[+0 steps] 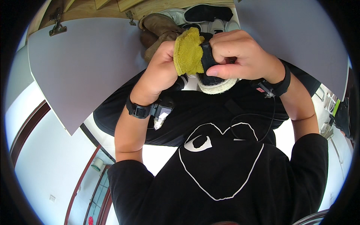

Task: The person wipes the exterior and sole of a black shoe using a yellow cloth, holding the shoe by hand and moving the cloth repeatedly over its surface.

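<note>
My left hand grips a yellow terry cloth, which hangs against the side of a black shoe with a pale, thick sole edge. Closed around the shoe's upper from the other side is my right hand, its thumb lying along the black material. The shoe is held above my lap, its pale end towards me. Part of the shoe is hidden behind the cloth and my fingers.
Brown boots, a black shoe and several white shoes crowd the wooden cabinet beyond my hands. Grey cabinet doors stand open at left and right. A thin black cable hangs from my right wrist.
</note>
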`<control>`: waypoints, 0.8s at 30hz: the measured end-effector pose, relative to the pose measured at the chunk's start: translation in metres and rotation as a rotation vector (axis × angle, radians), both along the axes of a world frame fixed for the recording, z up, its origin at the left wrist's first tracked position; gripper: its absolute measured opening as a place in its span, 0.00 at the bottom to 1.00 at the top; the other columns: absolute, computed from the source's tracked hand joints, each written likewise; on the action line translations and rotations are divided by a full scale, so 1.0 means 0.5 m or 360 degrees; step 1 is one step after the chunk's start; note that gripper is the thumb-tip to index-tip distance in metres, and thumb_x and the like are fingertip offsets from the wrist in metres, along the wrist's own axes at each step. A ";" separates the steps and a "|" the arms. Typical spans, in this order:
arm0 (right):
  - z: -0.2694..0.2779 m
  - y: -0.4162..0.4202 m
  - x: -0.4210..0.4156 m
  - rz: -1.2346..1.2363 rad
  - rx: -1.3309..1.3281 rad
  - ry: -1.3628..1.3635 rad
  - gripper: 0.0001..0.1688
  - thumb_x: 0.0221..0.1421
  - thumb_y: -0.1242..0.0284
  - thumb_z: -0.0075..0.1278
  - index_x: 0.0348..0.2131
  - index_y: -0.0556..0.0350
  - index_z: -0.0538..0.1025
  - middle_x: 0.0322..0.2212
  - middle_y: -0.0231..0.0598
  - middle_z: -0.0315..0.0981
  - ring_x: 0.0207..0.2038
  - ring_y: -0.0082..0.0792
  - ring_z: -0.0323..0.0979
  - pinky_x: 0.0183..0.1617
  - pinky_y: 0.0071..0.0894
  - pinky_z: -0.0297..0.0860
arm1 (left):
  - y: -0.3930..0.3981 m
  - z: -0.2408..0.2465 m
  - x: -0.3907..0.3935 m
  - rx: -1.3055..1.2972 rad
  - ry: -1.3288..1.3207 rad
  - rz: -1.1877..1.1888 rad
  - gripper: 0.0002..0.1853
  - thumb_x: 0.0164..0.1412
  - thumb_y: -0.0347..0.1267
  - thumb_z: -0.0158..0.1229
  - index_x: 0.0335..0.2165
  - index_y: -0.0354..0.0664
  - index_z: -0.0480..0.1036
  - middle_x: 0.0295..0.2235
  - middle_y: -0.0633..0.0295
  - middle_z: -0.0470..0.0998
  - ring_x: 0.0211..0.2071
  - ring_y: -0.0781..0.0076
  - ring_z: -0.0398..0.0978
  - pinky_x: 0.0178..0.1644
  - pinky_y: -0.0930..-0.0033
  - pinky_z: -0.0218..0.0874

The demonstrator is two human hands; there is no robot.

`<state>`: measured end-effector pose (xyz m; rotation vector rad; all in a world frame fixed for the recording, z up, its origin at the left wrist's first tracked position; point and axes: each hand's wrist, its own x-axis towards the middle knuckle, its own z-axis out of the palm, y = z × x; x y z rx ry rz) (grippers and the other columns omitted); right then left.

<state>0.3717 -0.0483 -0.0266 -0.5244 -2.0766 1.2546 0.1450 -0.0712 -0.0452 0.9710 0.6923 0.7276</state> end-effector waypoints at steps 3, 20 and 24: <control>0.003 0.002 0.000 -0.0011 0.0027 0.0007 0.25 0.51 0.71 0.61 0.15 0.55 0.60 0.13 0.30 0.54 0.15 0.25 0.53 0.19 0.27 0.50 | -0.005 0.019 0.002 -0.0030 0.0012 0.0070 0.07 0.60 0.28 0.57 0.35 0.34 0.75 0.28 0.71 0.76 0.29 0.87 0.69 0.33 0.80 0.62; -0.004 0.003 -0.001 -0.0045 -0.0003 -0.0054 0.23 0.49 0.72 0.61 0.15 0.55 0.61 0.13 0.32 0.54 0.16 0.29 0.54 0.20 0.29 0.51 | 0.016 0.019 -0.016 0.0151 0.0257 -0.0134 0.08 0.60 0.27 0.56 0.37 0.34 0.75 0.30 0.70 0.77 0.31 0.86 0.71 0.36 0.79 0.63; -0.009 0.007 0.002 -0.0162 -0.0120 -0.0001 0.22 0.52 0.73 0.59 0.17 0.56 0.62 0.15 0.31 0.54 0.17 0.25 0.53 0.21 0.27 0.49 | 0.015 0.021 -0.018 0.0014 0.0196 0.0017 0.09 0.60 0.27 0.57 0.38 0.35 0.75 0.32 0.69 0.77 0.31 0.86 0.71 0.36 0.80 0.63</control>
